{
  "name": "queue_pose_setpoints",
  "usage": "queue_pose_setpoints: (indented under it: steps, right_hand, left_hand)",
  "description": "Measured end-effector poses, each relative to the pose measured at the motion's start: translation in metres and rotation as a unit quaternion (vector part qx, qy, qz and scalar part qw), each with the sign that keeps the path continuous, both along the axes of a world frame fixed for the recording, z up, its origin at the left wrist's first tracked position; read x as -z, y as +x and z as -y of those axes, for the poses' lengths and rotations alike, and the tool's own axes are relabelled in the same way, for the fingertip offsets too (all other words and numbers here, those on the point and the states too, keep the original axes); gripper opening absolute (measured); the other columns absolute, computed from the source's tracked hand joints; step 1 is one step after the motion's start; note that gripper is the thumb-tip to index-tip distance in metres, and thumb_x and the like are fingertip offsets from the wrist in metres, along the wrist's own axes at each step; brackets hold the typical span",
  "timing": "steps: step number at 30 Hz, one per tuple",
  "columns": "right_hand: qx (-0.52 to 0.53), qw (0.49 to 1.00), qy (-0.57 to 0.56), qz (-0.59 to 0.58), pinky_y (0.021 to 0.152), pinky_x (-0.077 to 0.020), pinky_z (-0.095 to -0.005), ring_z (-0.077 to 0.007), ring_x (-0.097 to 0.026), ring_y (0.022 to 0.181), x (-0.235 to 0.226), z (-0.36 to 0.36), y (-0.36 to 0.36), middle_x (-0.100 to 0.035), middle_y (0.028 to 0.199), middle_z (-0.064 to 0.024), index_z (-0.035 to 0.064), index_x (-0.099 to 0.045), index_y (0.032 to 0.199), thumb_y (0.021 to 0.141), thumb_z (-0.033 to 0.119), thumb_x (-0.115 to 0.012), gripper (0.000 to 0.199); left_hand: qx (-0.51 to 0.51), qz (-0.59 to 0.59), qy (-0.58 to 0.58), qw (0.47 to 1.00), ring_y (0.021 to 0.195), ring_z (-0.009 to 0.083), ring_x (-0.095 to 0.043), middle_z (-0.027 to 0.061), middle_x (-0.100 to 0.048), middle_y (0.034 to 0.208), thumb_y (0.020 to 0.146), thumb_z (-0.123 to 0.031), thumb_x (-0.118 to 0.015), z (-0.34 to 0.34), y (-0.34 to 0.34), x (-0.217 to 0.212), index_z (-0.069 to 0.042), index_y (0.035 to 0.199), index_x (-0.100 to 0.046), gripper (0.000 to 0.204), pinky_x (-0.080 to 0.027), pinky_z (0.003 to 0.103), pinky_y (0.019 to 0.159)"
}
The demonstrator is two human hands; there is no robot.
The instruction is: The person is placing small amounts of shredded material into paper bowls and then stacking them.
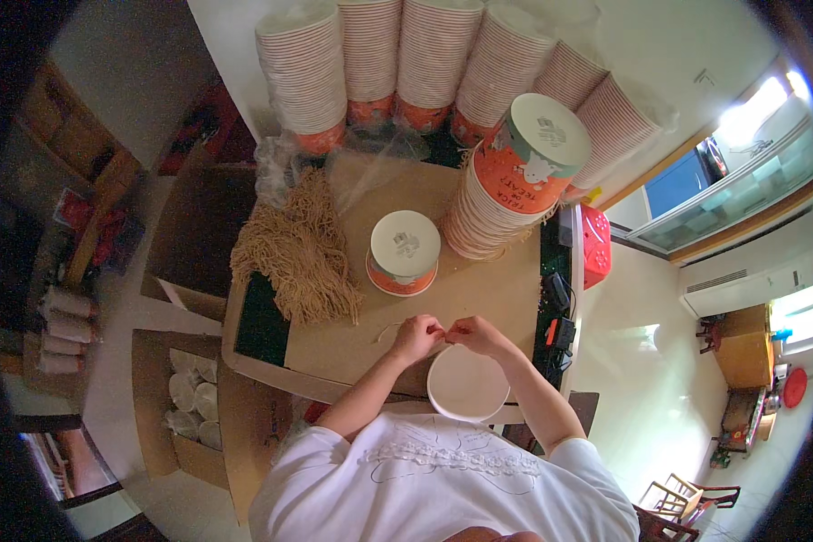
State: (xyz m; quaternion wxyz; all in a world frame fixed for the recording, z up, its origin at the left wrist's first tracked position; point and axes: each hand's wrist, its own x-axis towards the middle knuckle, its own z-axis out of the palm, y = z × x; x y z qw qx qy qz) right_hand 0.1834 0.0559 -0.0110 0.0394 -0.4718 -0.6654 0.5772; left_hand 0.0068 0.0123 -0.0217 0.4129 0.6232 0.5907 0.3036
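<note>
So both hands are pinched together on a thin tan string, left hand [415,338] and right hand [475,335] meeting just above the white lid [467,387], string pile [303,248] within reach.

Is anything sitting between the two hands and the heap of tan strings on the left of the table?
Nothing visible does. The left hand and right hand meet over bare cardboard above the white bowl. The heap of tan strings lies to their upper left; the upturned orange cup stands right of that path.
</note>
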Motion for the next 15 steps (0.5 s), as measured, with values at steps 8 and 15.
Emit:
queue_pose_setpoints:
  steps: [8,15]
  right_hand:
    - [-0.001,1.0,0.011,0.004,0.057,-0.0434,-0.0272,-0.0107,-0.053,0.063,-0.004,0.001,-0.002,-0.062,0.069,-0.0037,0.0065,-0.064,0.077,0.078,0.02,-0.062,0.013]
    - [-0.005,1.0,0.004,0.029,0.055,-0.0426,-0.0241,-0.0087,-0.053,0.063,-0.013,0.001,-0.006,-0.06,0.068,-0.0031,0.0015,-0.061,0.076,0.077,0.016,-0.061,0.015]
  left_hand:
    - [0.0,-0.005,-0.019,1.0,0.07,0.0206,-0.063,0.0099,-0.064,0.075,0.072,-0.015,-0.066,0.001,0.0,0.004,-0.006,0.077,-0.065,0.01,-0.049,0.032,0.062]
    - [0.007,-0.008,0.003,1.0,0.069,0.0218,-0.063,0.0111,-0.064,0.076,0.072,-0.014,-0.065,0.002,-0.001,0.005,-0.007,0.078,-0.065,0.01,-0.049,0.032,0.062]
